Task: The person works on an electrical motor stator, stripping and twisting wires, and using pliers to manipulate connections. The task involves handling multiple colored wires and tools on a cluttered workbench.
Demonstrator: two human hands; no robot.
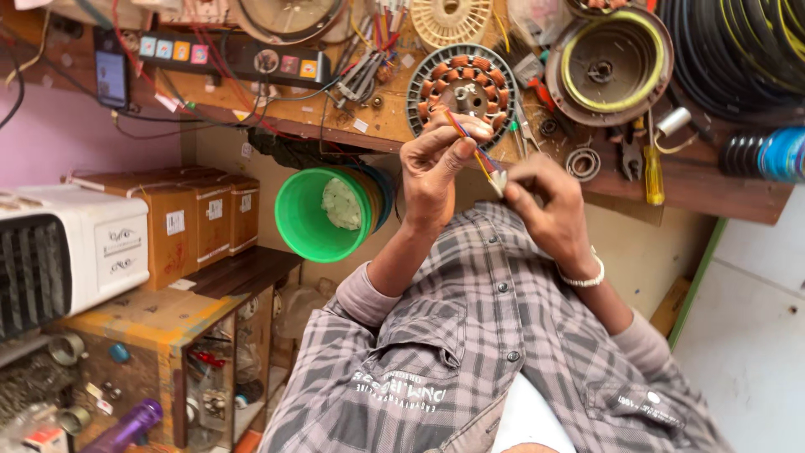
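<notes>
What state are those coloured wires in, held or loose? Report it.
Held. The left hand pinches the coloured wires in front of the stator, and the right hand grips their other end.

The round copper-wound motor stator [467, 88] lies on the wooden workbench [377, 126]. Left of the stator sits the long black switch board [235, 54]; just right of it is the round grey metal housing [608, 67], with the yellow-handled screwdriver [653, 172] further right. The cream plastic fan wheel [453, 18] lies just above it in the picture. Directly below the stator, the left hand [432, 168] and right hand [545, 205] pinch the thin coloured wires [482, 159] between them. The green plastic bucket [314, 214] is below-left, and the brown cardboard boxes [197, 214] are further left still.
</notes>
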